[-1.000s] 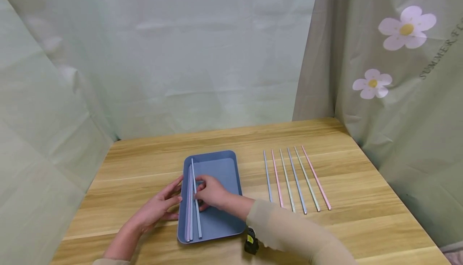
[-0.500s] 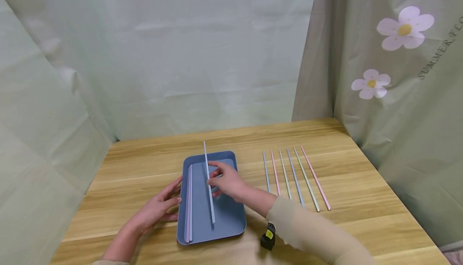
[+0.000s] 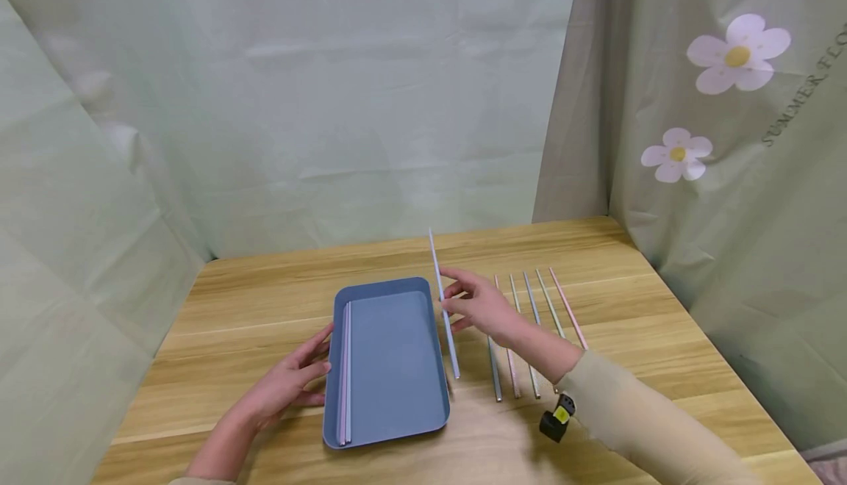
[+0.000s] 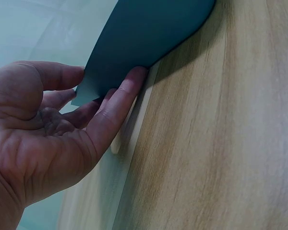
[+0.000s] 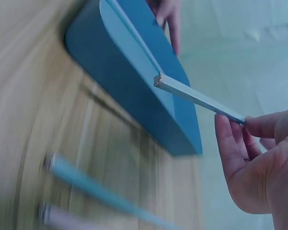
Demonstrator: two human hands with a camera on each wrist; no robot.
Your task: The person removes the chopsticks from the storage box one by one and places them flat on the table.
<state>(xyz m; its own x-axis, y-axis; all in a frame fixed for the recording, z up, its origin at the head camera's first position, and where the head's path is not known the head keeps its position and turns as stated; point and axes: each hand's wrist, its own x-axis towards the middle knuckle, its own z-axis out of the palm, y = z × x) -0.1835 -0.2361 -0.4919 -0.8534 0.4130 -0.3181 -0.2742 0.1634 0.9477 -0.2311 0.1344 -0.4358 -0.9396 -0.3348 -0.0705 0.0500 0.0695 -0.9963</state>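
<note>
My right hand [image 3: 486, 309] pinches a pale blue chopstick [image 3: 451, 347] between thumb and fingertips. It is held in the air just right of the blue tray [image 3: 400, 367], tilted with its far end higher. In the right wrist view, the patterned near end of this chopstick [image 5: 197, 97] points away from the hand. My left hand [image 3: 284, 383] touches the tray's left side. The left wrist view shows its fingers extended against the tray's outer wall [image 4: 129, 48]. Inside the tray, a few lilac and pale blue chopsticks [image 3: 345, 378] lie along the left wall.
Right of the tray, several blue, pink and green chopsticks [image 3: 495, 375] lie side by side on the wooden table [image 3: 251, 301], partly hidden by the right forearm. A black wrist camera [image 3: 557, 419] hangs below the right sleeve. Fabric curtains [image 3: 397, 103] enclose the table's back and sides.
My right hand has lifted the chopstick out of the tray and carried it right, past the tray's right rim. My left hand stays against the tray's left side.
</note>
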